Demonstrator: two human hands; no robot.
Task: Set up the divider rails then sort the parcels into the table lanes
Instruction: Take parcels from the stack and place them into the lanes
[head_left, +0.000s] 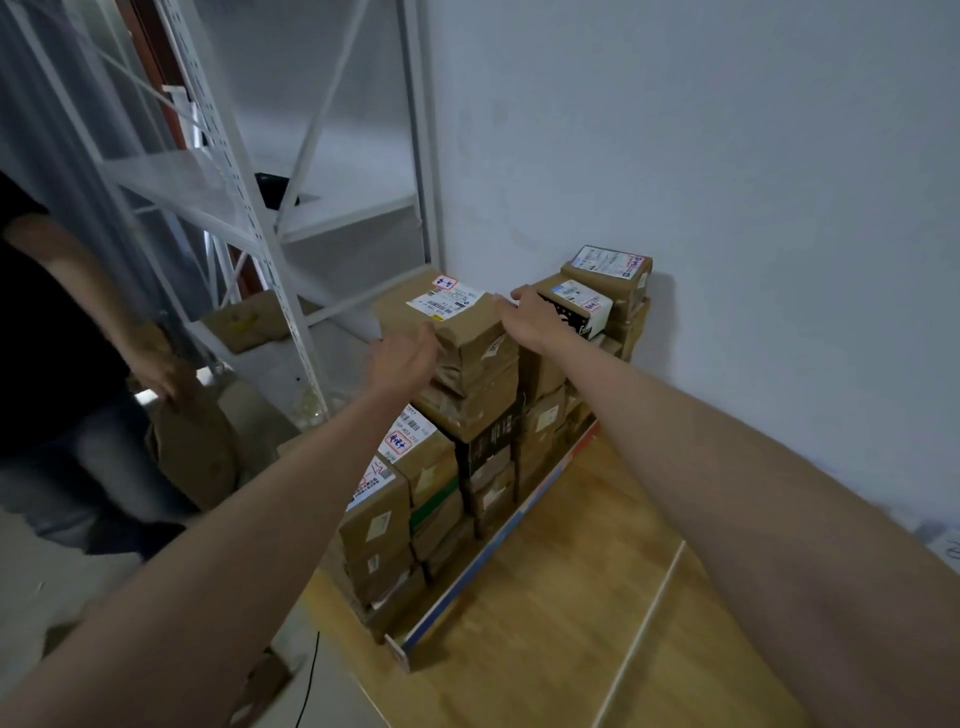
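Several brown cardboard parcels are stacked in the left lane of the wooden table. On top lies a large labelled parcel. My left hand is flat against its near left side, fingers straight. My right hand rests on its right edge, fingers extended. A blue and red divider rail runs along the right of the stack. A thin white rail lies further right on the table.
A white metal shelving rack stands at the back left with a box on its low shelf. Another person at the left holds a brown parcel. A white wall bounds the table's far side.
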